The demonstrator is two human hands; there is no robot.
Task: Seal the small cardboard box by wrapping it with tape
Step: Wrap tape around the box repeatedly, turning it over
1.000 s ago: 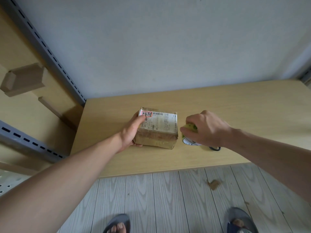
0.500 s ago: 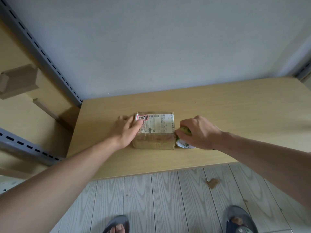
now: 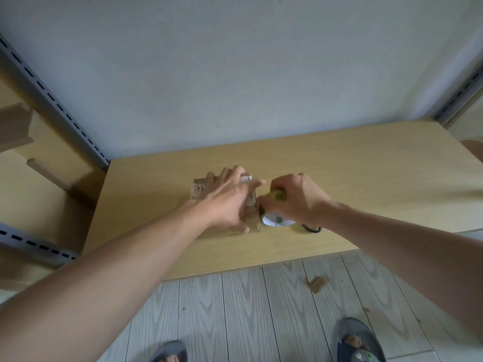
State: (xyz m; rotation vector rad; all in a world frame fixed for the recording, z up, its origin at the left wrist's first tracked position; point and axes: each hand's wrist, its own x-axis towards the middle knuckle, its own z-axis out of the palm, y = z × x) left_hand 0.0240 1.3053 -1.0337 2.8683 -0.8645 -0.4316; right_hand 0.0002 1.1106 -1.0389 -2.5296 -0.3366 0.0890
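The small cardboard box (image 3: 201,190) sits closed on the table (image 3: 366,178) (contents hidden) — the left hand (image 3: 230,202) lies across its top, fingers straight and spread. The right hand (image 3: 298,202) curls round the tape dispenser (image 3: 274,220), which touches the box's right side.

The box (image 3: 200,191) lies on the table (image 3: 366,178) under the left hand (image 3: 230,202), tape dispenser (image 3: 274,220) just right of it.

From the box (image 3: 200,190), worktop (image 3: 379,178) lies open at 9 o'clock and, past my right hand (image 3: 295,199) and tape dispenser (image 3: 274,220), at 3; wall (image 3: 235,74) blocks 12, slotted upright (image 3: 60,105) 10.
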